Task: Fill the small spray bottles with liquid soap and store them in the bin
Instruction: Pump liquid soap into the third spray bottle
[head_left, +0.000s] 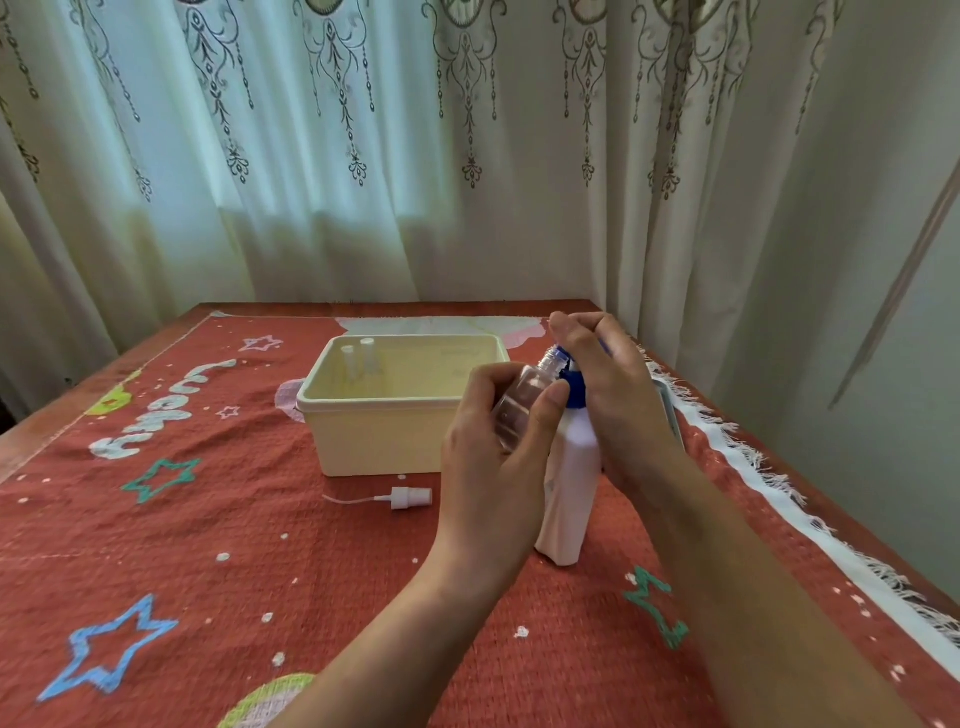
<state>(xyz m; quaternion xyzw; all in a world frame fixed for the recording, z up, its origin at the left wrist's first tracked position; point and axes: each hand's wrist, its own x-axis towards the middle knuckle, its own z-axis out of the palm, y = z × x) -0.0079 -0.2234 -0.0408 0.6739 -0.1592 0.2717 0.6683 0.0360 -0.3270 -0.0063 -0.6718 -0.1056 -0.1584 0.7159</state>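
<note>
My left hand (498, 457) grips a small clear spray bottle (519, 402), uncapped and tilted, its neck against the blue pump spout of a tall white soap bottle (569, 493) standing on the table. My right hand (608, 395) rests over the blue pump head (574, 387), fingers curled on top of it. The small bottle's white spray cap (408, 498) with its thin tube lies on the cloth in front of the cream bin (374, 436). Two small capped bottles (358, 358) stand in the bin's far left corner.
A red cloth with star prints (208, 545) covers the table, its white fringed edge (753, 467) running along the right side. Curtains hang behind the table. A grey flat object (667, 405) lies partly hidden behind my right hand.
</note>
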